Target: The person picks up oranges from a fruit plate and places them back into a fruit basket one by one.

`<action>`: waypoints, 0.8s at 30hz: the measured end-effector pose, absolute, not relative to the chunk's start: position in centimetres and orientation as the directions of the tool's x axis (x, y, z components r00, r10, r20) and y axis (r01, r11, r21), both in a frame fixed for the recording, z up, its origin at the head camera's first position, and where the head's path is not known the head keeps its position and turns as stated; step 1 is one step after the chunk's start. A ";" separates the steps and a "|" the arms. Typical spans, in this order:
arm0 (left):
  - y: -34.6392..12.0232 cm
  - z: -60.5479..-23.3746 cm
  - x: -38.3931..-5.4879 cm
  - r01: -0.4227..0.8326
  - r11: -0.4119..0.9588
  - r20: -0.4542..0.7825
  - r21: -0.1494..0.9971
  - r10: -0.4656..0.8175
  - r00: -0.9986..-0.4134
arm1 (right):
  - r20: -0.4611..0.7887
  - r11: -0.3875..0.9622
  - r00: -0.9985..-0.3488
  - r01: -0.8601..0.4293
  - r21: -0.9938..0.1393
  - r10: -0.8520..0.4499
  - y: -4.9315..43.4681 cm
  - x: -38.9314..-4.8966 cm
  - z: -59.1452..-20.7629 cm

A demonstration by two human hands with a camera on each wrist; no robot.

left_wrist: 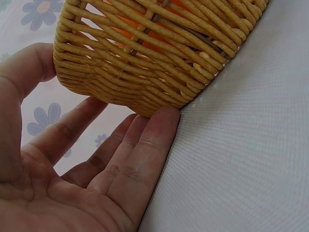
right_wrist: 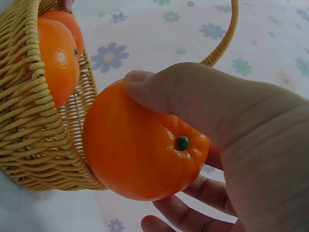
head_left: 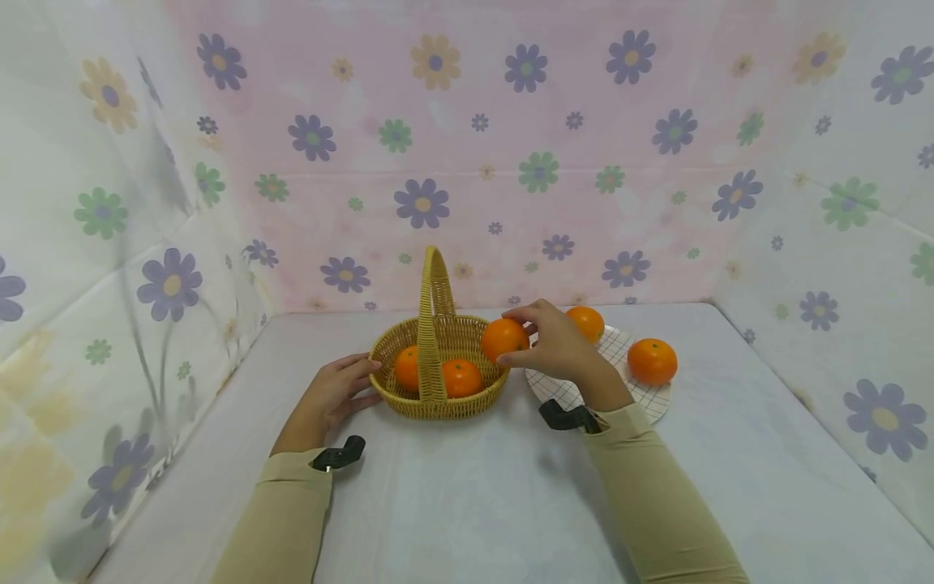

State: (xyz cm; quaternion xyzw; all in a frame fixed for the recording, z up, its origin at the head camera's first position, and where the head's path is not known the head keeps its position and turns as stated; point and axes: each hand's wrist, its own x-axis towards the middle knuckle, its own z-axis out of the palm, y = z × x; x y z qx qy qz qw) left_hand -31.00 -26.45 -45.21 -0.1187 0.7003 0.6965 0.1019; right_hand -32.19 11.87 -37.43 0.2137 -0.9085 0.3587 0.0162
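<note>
My right hand (head_left: 558, 349) holds an orange (head_left: 503, 339) at the right rim of a yellow wicker basket (head_left: 438, 408). In the right wrist view the thumb lies over this orange (right_wrist: 140, 145), which has a small green stem end, and the other fingers are partly hidden behind it. My left hand (head_left: 339, 393) grips the basket's left end. The left wrist view shows the thumb hooked at the edge and the fingertips (left_wrist: 161, 123) against the woven wall. Inside the basket lie two oranges, one on the left (head_left: 406, 369) and one near the handle (head_left: 463, 379).
Right of the basket lies a white plate (head_left: 616, 345) with a thin grid pattern. One orange (head_left: 586, 324) is at its far side, another (head_left: 653, 362) at its right. The basket's tall handle (head_left: 430, 324) arches up. Flowered cloth walls (head_left: 481, 203) enclose the white table (head_left: 452, 503).
</note>
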 end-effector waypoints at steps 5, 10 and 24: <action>-26.4 -45.2 -30.9 -0.314 0.005 -0.314 0.949 -0.027 -0.949 | 0.194 0.651 -0.904 -0.412 -0.637 -0.382 11.4 -32.0 -37.7; -26.4 -45.2 -30.8 -0.313 0.001 -0.313 0.950 -0.025 -0.950 | 0.193 0.652 -0.899 -0.421 -0.631 -0.393 10.9 -32.0 -37.9; -26.5 -45.3 -31.0 -0.302 -0.005 -0.302 0.953 -0.017 -0.953 | 0.174 0.695 -0.906 -0.410 -0.591 -0.387 9.4 -31.8 -38.3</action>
